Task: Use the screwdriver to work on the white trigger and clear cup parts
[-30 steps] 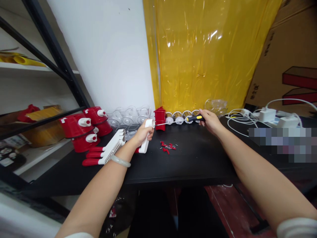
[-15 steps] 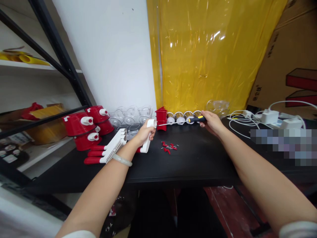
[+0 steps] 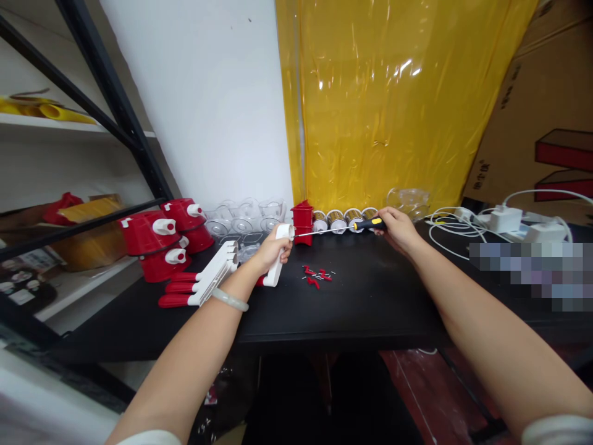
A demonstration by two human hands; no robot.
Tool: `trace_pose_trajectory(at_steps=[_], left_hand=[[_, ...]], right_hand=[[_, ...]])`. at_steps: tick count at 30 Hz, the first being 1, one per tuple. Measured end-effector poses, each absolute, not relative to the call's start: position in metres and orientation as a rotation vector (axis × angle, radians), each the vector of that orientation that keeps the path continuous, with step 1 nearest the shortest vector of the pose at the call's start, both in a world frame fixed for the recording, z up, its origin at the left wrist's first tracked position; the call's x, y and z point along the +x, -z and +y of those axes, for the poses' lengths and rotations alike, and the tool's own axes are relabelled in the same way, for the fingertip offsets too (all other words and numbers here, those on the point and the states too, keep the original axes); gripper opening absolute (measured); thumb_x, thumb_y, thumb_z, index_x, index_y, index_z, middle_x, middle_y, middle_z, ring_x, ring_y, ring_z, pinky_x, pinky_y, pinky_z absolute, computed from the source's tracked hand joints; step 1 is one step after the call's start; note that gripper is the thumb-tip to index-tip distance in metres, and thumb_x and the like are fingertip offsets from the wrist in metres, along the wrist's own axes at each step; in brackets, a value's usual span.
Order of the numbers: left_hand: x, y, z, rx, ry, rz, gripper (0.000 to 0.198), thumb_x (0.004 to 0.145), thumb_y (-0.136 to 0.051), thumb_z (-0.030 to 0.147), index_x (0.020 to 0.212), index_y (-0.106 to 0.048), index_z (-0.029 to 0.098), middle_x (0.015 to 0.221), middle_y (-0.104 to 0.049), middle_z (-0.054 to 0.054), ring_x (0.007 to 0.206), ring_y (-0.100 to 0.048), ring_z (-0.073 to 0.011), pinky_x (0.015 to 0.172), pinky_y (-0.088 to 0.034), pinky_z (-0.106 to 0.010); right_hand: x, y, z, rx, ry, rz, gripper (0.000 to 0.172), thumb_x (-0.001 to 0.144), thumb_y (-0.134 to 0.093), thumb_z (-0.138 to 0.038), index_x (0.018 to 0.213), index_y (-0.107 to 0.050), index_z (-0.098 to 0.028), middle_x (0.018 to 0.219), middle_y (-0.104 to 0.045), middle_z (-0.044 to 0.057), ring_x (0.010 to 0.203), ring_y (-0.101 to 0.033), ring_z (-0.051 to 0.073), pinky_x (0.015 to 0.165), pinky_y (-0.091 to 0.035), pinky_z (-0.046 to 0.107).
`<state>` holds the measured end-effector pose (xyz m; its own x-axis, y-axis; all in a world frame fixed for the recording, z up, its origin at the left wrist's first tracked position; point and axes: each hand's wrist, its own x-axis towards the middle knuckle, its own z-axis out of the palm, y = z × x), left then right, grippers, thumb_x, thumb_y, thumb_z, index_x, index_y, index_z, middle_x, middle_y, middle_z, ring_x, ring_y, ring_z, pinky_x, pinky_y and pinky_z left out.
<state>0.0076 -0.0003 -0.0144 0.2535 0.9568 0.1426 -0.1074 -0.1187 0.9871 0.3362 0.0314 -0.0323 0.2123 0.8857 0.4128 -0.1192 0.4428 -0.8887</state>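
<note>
My left hand (image 3: 270, 250) is closed round a white plastic handle part (image 3: 279, 259) that stands on its end on the black table (image 3: 361, 303). My right hand (image 3: 397, 227) grips the black and yellow handle of a screwdriver (image 3: 343, 227). Its thin shaft runs left and its tip meets the round top end of the white part. Small red clips and tiny screws (image 3: 317, 275) lie on the table just right of the white part.
White and red handle parts (image 3: 199, 284) lie to the left, with red caps (image 3: 160, 238) behind them. Clear cups (image 3: 243, 219), a red block (image 3: 302, 220) and metal rolls (image 3: 343, 217) line the wall. Chargers and white cables (image 3: 491, 222) lie at right. A black shelf frame (image 3: 115, 105) stands left.
The view has shifted slightly. Both hands keep their grip, with the screwdriver tip staying at the top of the white part.
</note>
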Motion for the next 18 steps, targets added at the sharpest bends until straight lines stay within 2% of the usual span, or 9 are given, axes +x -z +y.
trace_pose_trajectory(at_steps=[5, 7, 10, 13, 15, 18], left_hand=[[0.006, 0.012, 0.000, 1.339, -1.167, 0.865, 0.052, 0.053, -0.058, 0.010, 0.102, -0.045, 0.024, 0.060, -0.048, 0.010, 0.035, -0.036, -0.0058, 0.037, -0.026, -0.017], [0.006, 0.011, 0.000, 1.339, -1.176, 0.859, 0.052, 0.053, -0.058, 0.010, 0.102, -0.046, 0.023, 0.059, -0.048, 0.010, 0.035, -0.035, -0.0060, 0.037, -0.026, -0.017], [0.006, 0.011, 0.000, 1.345, -1.178, 0.860, 0.049, 0.053, -0.060, 0.011, 0.097, -0.045, 0.023, 0.058, -0.047, 0.010, 0.035, -0.035, -0.0058, 0.037, -0.026, -0.016], [0.006, 0.012, 0.000, 1.348, -1.176, 0.859, 0.050, 0.053, -0.059, 0.010, 0.098, -0.045, 0.023, 0.059, -0.048, 0.010, 0.035, -0.035, -0.0059, 0.037, -0.026, -0.016], [0.006, 0.011, 0.000, 1.344, -1.174, 0.857, 0.052, 0.053, -0.059, 0.010, 0.101, -0.045, 0.024, 0.058, -0.048, 0.010, 0.035, -0.035, -0.0063, 0.037, -0.026, -0.016], [0.006, 0.011, 0.000, 1.330, -1.169, 0.849, 0.055, 0.053, -0.059, 0.010, 0.104, -0.045, 0.024, 0.057, -0.047, 0.011, 0.035, -0.035, -0.0064, 0.037, -0.025, -0.016]], right_hand=[[0.335, 0.027, 0.022, -0.723, -0.996, -1.101, 0.028, 0.061, -0.078, -0.031, 0.078, -0.057, -0.024, 0.080, -0.060, -0.002, 0.073, -0.059, 0.014, 0.061, -0.052, 0.027], [0.335, 0.027, 0.019, -0.686, -1.061, -1.114, 0.029, 0.060, -0.079, -0.031, 0.079, -0.059, -0.024, 0.082, -0.062, -0.001, 0.077, -0.061, 0.015, 0.064, -0.054, 0.028], [0.336, 0.028, 0.020, -0.775, -1.078, -1.128, 0.034, 0.069, -0.078, -0.050, 0.078, -0.059, -0.023, 0.070, -0.062, 0.000, 0.063, -0.059, 0.015, 0.053, -0.050, 0.027], [0.336, 0.031, 0.025, -0.941, -0.982, -1.186, 0.047, 0.074, -0.074, -0.067, 0.074, -0.057, -0.023, 0.051, -0.049, -0.003, 0.042, -0.044, 0.012, 0.039, -0.034, 0.024], [0.335, 0.030, 0.025, -0.913, -0.938, -1.183, 0.046, 0.068, -0.082, -0.061, 0.073, -0.057, -0.023, 0.052, -0.049, -0.005, 0.042, -0.043, 0.010, 0.039, -0.032, 0.022], [0.334, 0.026, 0.018, -0.741, -1.011, -1.118, 0.042, 0.057, -0.091, -0.039, 0.079, -0.058, -0.025, 0.071, -0.061, -0.005, 0.061, -0.057, 0.011, 0.053, -0.047, 0.023]])
